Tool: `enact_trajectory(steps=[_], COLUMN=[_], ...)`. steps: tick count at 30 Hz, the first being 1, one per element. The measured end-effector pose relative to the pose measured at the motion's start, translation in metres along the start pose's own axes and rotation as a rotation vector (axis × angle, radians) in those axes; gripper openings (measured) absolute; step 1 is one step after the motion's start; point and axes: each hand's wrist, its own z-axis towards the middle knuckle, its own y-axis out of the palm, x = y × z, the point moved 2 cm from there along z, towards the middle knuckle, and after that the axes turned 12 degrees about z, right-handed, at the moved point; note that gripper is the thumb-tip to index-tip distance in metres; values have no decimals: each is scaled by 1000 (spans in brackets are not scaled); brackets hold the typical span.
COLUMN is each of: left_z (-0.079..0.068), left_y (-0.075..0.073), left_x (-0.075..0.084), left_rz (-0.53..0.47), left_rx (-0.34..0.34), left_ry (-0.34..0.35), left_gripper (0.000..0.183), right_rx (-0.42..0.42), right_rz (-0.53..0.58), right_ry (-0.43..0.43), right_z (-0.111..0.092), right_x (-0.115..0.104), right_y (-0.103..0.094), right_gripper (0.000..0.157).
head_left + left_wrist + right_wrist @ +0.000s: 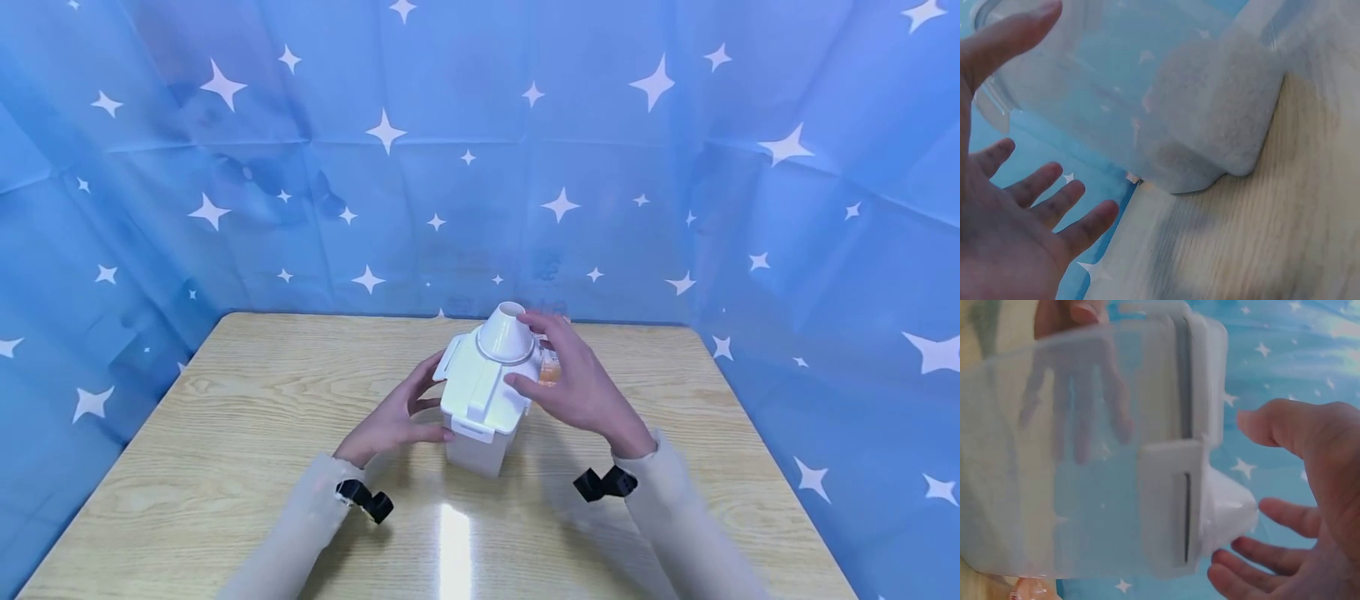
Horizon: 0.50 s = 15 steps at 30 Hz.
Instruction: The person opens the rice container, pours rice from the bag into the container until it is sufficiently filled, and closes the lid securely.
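Note:
A translucent plastic storage container [472,454] stands upright on the table, its white lid [467,392] fitted with side clips. Pale grainy contents [1235,106] fill its lower part. On the lid sits a white cone [504,337] with an open, narrow top. My left hand [397,417] is at the container's left side with fingers spread, the thumb near the front clip; firm contact cannot be made out. Around the right side of the cone my right hand [581,383] is spread, fingertips at or close to the cone and thumb over the lid.
An orange-and-clear package [551,367] lies behind the container on the right, partly hidden. The wooden table [300,375] ends at a blue star-patterned curtain [465,167] on the back and sides.

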Motion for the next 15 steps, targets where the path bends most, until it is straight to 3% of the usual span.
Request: enact_trajectory(steps=[9, 15], left_z=[8, 6], left_y=[1, 4], left_x=[-4, -5], left_rz=[-69, -110], left_rx=[-100, -139], left_ry=[3, 21], left_gripper=[112, 100], right_rx=[-21, -28], right_rz=[-98, -126], right_ry=[-29, -54], right_z=[-26, -30], right_x=[-4, -4], right_y=[18, 20], right_gripper=[96, 96])
